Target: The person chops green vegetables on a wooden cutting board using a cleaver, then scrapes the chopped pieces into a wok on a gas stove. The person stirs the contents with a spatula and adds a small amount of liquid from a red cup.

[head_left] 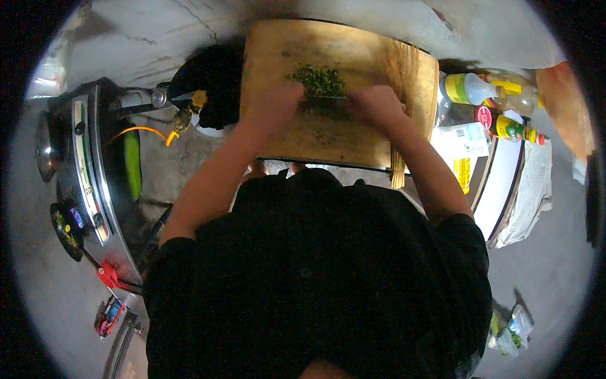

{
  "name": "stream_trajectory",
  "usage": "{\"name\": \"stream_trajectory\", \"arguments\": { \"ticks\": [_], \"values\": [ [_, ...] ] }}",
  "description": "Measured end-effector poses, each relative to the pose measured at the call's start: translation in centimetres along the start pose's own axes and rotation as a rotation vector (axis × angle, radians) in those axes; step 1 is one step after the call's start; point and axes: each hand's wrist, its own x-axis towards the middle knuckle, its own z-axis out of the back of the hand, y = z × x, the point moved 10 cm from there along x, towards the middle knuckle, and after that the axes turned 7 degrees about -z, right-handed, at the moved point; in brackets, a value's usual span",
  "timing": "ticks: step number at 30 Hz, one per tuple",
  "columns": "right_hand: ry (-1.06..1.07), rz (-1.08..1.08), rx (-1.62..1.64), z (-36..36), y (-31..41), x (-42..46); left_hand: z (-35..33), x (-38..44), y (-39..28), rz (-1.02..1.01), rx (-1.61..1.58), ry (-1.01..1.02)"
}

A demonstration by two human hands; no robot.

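A small heap of chopped green herbs (pixel 318 80) lies on the wooden cutting board (pixel 279 47) in front of me. Along the near side of the heap runs a dark, straight-edged blade, seemingly a knife (pixel 326 105), spanning the gap between my hands. My right hand (pixel 377 102) is curled at its right end, where a handle would be; the grip is blurred. At the blade's left end is my left hand (pixel 281 102), close to the herbs. Motion blur hides its fingers, so whether it grips or only presses the blade cannot be told.
A straw bundle (pixel 397 176) runs along the board's right side. Farther right stand or lie a pale-blue bottle (pixel 467 89), a sauce bottle (pixel 509 128) and a plastic packet (pixel 466 138). On the left are a long green vegetable (pixel 133 163), an orange hose (pixel 144 129) and a steel-edged stove (pixel 106 189).
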Motion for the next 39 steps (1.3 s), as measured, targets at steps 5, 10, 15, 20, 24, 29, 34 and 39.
{"name": "stream_trajectory", "arguments": {
  "ticks": [5, 10, 15, 20, 24, 29, 34, 39],
  "values": [
    [0.017, -0.040, 0.016, -0.6, 1.2, -1.2, 0.3, -1.2, -0.9, 0.025, 0.217, 0.166],
    [0.121, 0.055, -0.094, 0.8, 1.4, 0.4, 1.0, -1.1, 0.6, 0.106, 0.097, 0.200],
    [-0.023, 0.065, 0.055, 0.8, 0.2, 2.3, 1.2, 0.0, 0.8, 0.016, 0.221, -0.018],
    [0.079, 0.058, -0.017, 0.5, 0.9, 1.3, 1.7, -0.5, 0.6, 0.020, 0.194, 0.029],
    [0.101, -0.045, 0.009, -0.8, 0.3, 0.7, -0.7, -0.6, 1.0, 0.068, -0.044, 0.127],
    [0.215, -0.070, -0.106, 1.9, 0.2, 3.4, 0.7, 0.1, 1.8, 0.045, 0.210, 0.026],
    [0.094, 0.026, -0.105, -0.5, -1.0, 3.7, 1.1, 1.1, 1.7, 0.013, 0.144, 0.017],
    [-0.122, 0.034, 0.111, 0.2, 0.0, 1.3, -0.4, 0.5, 1.7, 0.029, 0.246, 0.128]
  ]
}}
